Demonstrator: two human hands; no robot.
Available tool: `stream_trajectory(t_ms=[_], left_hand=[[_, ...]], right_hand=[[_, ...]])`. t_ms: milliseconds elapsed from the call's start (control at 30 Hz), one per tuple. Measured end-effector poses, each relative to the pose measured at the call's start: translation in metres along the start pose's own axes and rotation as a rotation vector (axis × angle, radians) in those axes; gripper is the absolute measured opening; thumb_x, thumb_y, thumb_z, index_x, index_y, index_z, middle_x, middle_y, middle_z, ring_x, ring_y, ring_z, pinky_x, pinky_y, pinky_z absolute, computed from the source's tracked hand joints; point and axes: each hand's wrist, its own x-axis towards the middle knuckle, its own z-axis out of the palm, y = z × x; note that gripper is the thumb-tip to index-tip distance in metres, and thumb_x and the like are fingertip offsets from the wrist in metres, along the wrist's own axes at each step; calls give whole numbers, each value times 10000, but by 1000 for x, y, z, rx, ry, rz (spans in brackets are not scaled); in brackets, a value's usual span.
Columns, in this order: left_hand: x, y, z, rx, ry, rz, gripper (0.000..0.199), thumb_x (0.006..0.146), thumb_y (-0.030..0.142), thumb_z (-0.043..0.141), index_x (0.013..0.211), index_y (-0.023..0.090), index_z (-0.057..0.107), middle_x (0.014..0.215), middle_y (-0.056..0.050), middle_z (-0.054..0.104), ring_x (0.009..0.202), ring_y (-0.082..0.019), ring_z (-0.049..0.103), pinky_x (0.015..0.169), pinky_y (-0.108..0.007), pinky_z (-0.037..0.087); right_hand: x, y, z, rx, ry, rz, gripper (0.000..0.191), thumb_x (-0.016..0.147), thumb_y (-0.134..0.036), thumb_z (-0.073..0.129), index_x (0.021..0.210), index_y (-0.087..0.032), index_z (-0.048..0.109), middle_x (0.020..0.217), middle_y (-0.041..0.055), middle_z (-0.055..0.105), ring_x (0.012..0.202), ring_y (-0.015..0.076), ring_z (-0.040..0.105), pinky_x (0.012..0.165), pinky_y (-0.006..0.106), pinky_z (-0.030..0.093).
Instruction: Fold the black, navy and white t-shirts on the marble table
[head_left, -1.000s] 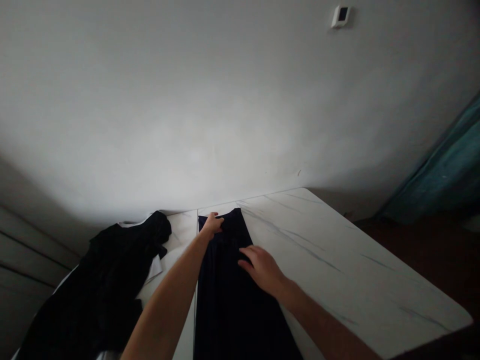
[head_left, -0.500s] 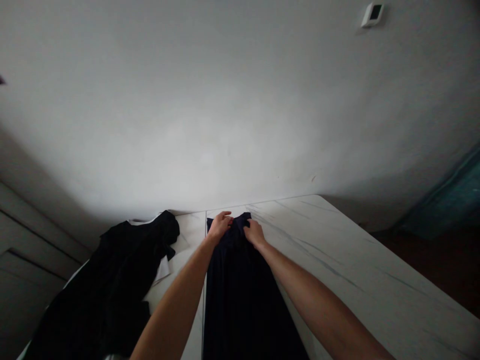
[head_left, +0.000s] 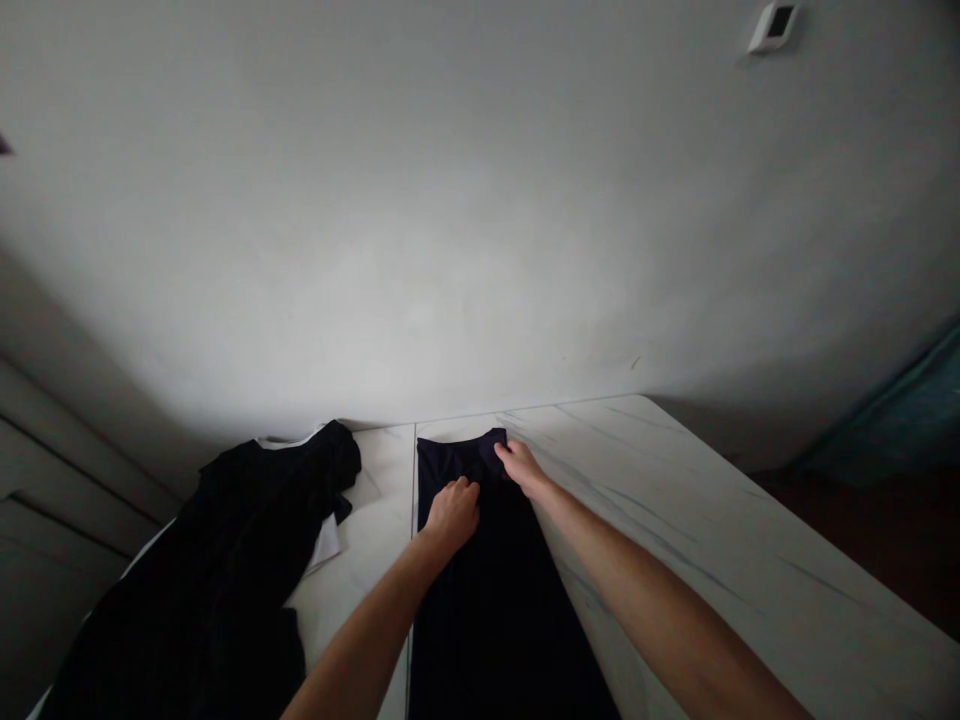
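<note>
A long dark navy garment (head_left: 510, 610) lies lengthwise on the marble-patterned table, its top edge near the wall. It may be folded trousers or a skirt; I cannot tell which. My right hand (head_left: 523, 466) pinches its top right corner between thumb and fingers. Below the top edge, my left hand (head_left: 454, 512) rests on the cloth with its fingers curled in, closed on the fabric; the fingertips are partly hidden. The top left corner of the garment lies flat, away from both hands.
Left of the garment lies a heap of black clothing (head_left: 202, 570) with a white piece (head_left: 326, 543) showing beneath it. The white table (head_left: 660, 520) meets a grey wall (head_left: 450, 250). A small white device (head_left: 774, 28) hangs high on the wall at right.
My left hand has moved from the top edge down toward me onto the cloth. My right hand stays at the top right corner. The top edge now lies smoother and more exposed.
</note>
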Motion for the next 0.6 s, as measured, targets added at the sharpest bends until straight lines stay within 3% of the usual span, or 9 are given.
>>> stream_trajectory(t_ms=[67, 133, 200, 300, 367, 467, 600], left_hand=[[4, -7, -2, 10, -15, 5, 215, 927, 279, 482, 1011, 215, 669, 1033, -99, 724, 990, -261, 698, 829, -350, 529], [16, -20, -8, 10, -15, -11, 278, 968, 304, 412, 1000, 234, 679, 992, -88, 742, 955, -256, 711, 814, -352, 536], [33, -36, -16, 16, 2, -36, 334, 985, 249, 353, 1056, 232, 679, 1048, -96, 743, 998, -246, 704, 849, -348, 533], [63, -60, -27, 30, 25, -24, 356, 955, 159, 376, 1156, 220, 664, 1208, -100, 698, 1166, -223, 634, 977, -326, 489], [81, -71, -29, 38, 6, 26, 330, 926, 161, 457, 1163, 236, 674, 1241, -79, 684, 1227, -214, 591, 1033, -310, 458], [97, -79, -26, 55, -52, 87, 305, 861, 186, 584, 1137, 251, 697, 1230, -78, 687, 1231, -240, 581, 1033, -334, 466], [105, -84, -18, 70, -88, 118, 319, 834, 199, 623, 1138, 264, 693, 1212, -92, 686, 1220, -272, 580, 1015, -388, 474]], right_hand=[[-3, 1, -2, -53, -13, 3, 190, 879, -252, 563, 1010, -178, 680, 942, 70, 726, 885, 204, 664, 760, 270, 472], [-8, -1, -7, -184, 15, -44, 454, 796, -111, 607, 1244, -187, 610, 1144, 105, 690, 1035, 225, 637, 879, 306, 461], [-15, -7, -11, -389, 43, -188, 662, 758, -21, 590, 1393, -193, 514, 1281, 136, 621, 1151, 244, 582, 959, 332, 434], [-21, -27, -8, -605, -26, -499, 475, 833, -21, 532, 1259, -205, 632, 1274, 124, 619, 1221, 247, 526, 1019, 338, 402], [-19, -41, 0, -619, -128, -582, 350, 906, -50, 470, 1144, -201, 677, 1226, 101, 655, 1208, 220, 545, 1031, 312, 397], [-9, -54, 16, -633, -245, -452, 313, 950, -86, 447, 1166, -176, 654, 1159, 106, 705, 1109, 208, 636, 961, 288, 445], [3, -53, 26, -688, -265, -317, 228, 958, -217, 532, 1115, -145, 682, 1086, 169, 733, 1040, 282, 692, 853, 336, 496]])
